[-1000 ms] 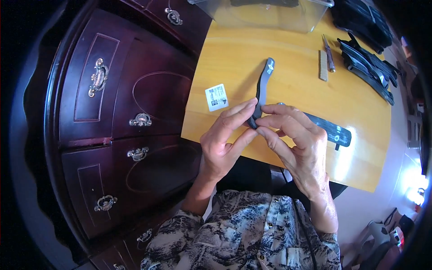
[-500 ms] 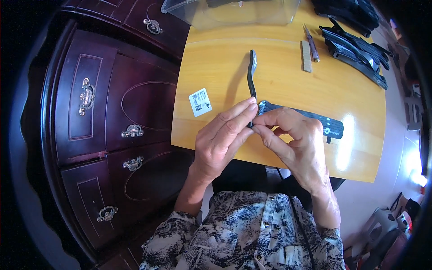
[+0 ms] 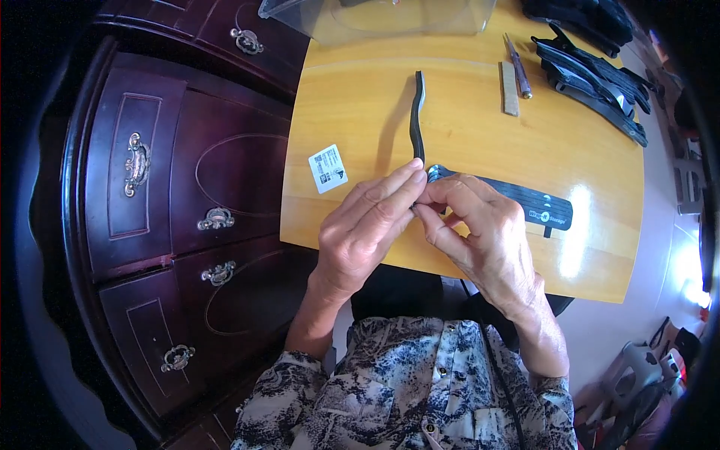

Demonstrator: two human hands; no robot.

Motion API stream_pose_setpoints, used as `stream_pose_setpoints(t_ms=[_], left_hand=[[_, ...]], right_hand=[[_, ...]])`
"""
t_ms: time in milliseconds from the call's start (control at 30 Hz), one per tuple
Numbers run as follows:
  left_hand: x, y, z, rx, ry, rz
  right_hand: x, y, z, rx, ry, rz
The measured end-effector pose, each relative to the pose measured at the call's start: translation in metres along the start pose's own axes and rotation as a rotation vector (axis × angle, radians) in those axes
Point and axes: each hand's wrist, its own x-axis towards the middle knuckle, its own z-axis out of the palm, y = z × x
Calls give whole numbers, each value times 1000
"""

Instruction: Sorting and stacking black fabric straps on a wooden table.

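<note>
Pinching lower end of curved black strip [image 3: 416, 112] at frame centre: left hand [image 3: 367, 229] and right hand [image 3: 480, 232] fingers closed narrow on it. Strip now more upright than second ago; hands closer together. Flat black bar [image 3: 525, 204] under right hand on yellow table [image 3: 360, 97].

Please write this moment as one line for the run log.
left hand: pinches curved black strip | right hand: pinches same joint, on flat black strip | yellow table | white card apart

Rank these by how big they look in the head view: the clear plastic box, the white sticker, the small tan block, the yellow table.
1. Yellow table
2. Clear plastic box, partly cut off by the picture's top edge
3. White sticker
4. Small tan block, close to the sticker, so unsure
</note>
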Motion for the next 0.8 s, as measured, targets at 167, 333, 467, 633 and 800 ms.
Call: stream_pose_setpoints(t_ms=[167, 333, 467, 633, 800], left_hand=[[-7, 0, 8, -164, 89, -116], [-12, 3, 2, -112, 43, -223], [-23, 3, 7, -481, 142, -425], [-24, -1, 5, -403, 156, -356], [-21, 3, 4, -313, 176, -352]], right_hand=[[4, 2, 4, 130, 23, 87], [5, 8, 11, 164, 60, 77], [6, 7, 12, 169, 49, 90], [9, 5, 10, 166, 30, 107], [13, 5, 6, 222, -28, 154]])
